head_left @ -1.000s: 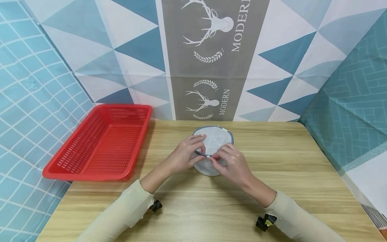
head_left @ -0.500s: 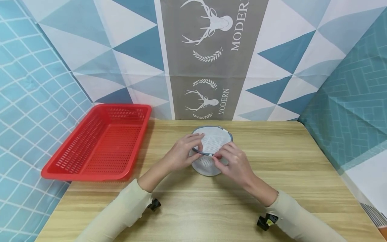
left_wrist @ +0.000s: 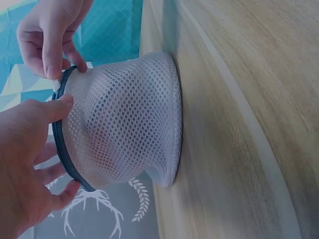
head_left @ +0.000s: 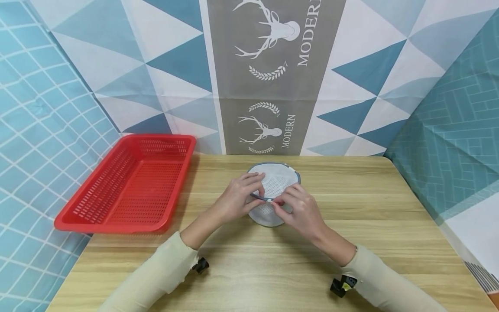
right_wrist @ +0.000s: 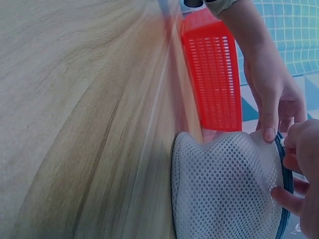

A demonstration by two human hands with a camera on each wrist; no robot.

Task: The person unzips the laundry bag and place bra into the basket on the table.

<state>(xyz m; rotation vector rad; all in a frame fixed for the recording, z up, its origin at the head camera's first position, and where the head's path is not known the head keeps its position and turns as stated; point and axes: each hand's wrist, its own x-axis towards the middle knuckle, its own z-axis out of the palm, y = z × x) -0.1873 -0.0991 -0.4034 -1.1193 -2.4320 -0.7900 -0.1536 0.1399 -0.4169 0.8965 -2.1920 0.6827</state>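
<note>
A white mesh laundry bag, drum-shaped with a dark blue zipper round its top, stands on the table in the head view. My left hand pinches the zippered rim at the near side, thumb on the mesh wall and fingers over the top. Beside it my right hand pinches at the small white zipper pull. The left wrist view shows the bag's mesh side bulging slightly. In the right wrist view the right fingers partly cover the rim.
A red plastic basket with slotted walls stands at the left of the wooden table. Patterned cloth backdrops rise behind and at both sides. Each wrist carries a small black camera.
Both hands stay at the near rim of the bag. They and the white pull shift a little right, then slightly back left; the bag stays in place.
</note>
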